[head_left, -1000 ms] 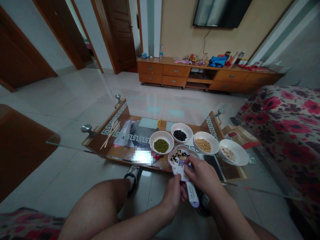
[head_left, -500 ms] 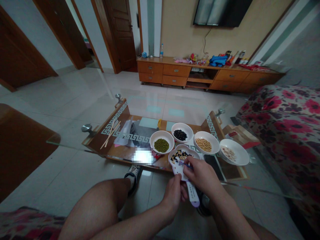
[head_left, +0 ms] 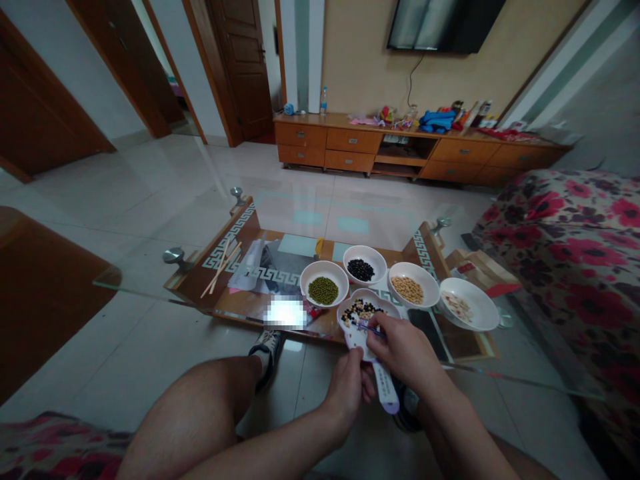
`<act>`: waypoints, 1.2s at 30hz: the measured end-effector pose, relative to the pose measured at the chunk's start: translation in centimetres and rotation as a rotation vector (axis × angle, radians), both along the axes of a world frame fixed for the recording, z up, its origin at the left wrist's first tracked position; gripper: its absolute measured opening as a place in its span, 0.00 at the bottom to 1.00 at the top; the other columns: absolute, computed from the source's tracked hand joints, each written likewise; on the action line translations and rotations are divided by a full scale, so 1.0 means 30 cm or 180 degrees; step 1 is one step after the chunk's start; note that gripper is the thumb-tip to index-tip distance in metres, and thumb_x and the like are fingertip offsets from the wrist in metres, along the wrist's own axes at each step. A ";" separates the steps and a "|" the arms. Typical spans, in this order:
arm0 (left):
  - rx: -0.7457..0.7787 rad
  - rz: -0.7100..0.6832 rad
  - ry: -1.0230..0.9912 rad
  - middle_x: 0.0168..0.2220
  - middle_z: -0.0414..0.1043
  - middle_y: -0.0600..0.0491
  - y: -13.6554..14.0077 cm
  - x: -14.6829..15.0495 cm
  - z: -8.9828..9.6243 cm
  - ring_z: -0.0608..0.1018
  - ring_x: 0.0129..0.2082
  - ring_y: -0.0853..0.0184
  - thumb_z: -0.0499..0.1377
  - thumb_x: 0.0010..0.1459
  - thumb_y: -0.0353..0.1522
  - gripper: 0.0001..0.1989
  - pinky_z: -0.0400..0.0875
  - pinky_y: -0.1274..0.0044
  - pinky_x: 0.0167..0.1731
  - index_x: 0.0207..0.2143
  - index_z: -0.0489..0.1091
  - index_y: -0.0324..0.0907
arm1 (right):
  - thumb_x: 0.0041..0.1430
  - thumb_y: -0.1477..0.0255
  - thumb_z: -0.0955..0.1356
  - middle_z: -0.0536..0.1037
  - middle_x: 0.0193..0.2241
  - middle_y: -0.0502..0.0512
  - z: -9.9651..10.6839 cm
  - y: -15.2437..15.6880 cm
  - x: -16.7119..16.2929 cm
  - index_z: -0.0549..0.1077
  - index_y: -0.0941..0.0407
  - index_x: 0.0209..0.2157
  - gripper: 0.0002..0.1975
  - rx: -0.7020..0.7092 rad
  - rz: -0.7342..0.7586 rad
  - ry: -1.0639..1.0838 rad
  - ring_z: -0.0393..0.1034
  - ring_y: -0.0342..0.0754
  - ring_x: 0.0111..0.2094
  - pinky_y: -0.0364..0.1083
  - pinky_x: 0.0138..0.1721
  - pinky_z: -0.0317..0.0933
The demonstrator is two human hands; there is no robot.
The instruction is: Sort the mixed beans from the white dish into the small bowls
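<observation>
My left hand (head_left: pixel 347 381) grips the near edge of a white, scalloped, paddle-shaped tray (head_left: pixel 361 350) with a lilac handle, thumb on top. Black and tan beans (head_left: pixel 364 311) lie mixed on its far part. Closed in a pinch, my right hand (head_left: pixel 404 347) holds a slim purple tool (head_left: pixel 369 328), perhaps tweezers, its tip over the tray. Beyond stand white bowls: one of green beans (head_left: pixel 323 291), one of black beans (head_left: pixel 361 270) and one of tan beans (head_left: pixel 407 289). A further bowl (head_left: pixel 483 313) at the right has pale, flattish pieces in it.
The bowls stand on a glass-topped table (head_left: pixel 165 297) with a wooden shelf below. Chopsticks (head_left: pixel 220 270) lie at the left. A dark phone-like slab (head_left: pixel 429 333) is right of the tray. A paper bag (head_left: pixel 483 270) sits behind the right bowl. My knees are under the front edge.
Almost nothing differs. Both hands keep their grips, and the tray and bowls have stayed in place.
</observation>
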State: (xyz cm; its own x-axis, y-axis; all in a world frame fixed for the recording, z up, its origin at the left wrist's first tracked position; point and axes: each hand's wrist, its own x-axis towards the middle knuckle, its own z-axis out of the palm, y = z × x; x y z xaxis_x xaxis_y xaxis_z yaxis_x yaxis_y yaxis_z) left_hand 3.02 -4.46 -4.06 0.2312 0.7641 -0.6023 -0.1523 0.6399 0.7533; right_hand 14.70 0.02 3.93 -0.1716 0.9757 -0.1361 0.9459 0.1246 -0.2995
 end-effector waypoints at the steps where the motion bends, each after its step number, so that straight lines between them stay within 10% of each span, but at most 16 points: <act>1: 0.0010 -0.0004 -0.0012 0.13 0.61 0.55 0.000 -0.001 0.001 0.62 0.14 0.71 0.42 0.50 0.59 0.31 0.54 0.77 0.19 0.21 0.64 0.42 | 0.59 0.69 0.62 0.79 0.32 0.53 0.001 0.000 0.000 0.71 0.53 0.36 0.07 -0.0007 0.0007 0.0002 0.72 0.47 0.32 0.42 0.31 0.50; 17: -0.0047 -0.0035 0.0011 0.13 0.60 0.55 0.004 0.000 0.018 0.62 0.14 0.71 0.42 0.51 0.56 0.29 0.54 0.77 0.19 0.20 0.64 0.42 | 0.60 0.65 0.63 0.79 0.31 0.52 0.006 0.014 0.022 0.73 0.52 0.36 0.10 0.0223 -0.0100 0.0320 0.72 0.46 0.30 0.42 0.30 0.53; 36: -0.0081 0.0082 -0.0038 0.13 0.62 0.54 -0.002 -0.006 0.025 0.63 0.14 0.71 0.45 0.46 0.60 0.31 0.55 0.77 0.20 0.22 0.65 0.41 | 0.62 0.61 0.62 0.80 0.32 0.56 0.042 0.146 -0.022 0.75 0.53 0.40 0.14 0.1394 -0.1347 0.0367 0.72 0.49 0.31 0.44 0.29 0.51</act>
State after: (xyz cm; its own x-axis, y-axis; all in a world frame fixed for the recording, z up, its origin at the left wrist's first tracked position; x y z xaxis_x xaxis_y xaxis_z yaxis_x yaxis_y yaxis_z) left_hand 2.83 -4.51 -3.31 0.2189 0.7543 -0.6189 -0.1780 0.6545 0.7348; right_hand 14.03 4.40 5.21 0.2527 0.9234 0.2889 0.9048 -0.1197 -0.4086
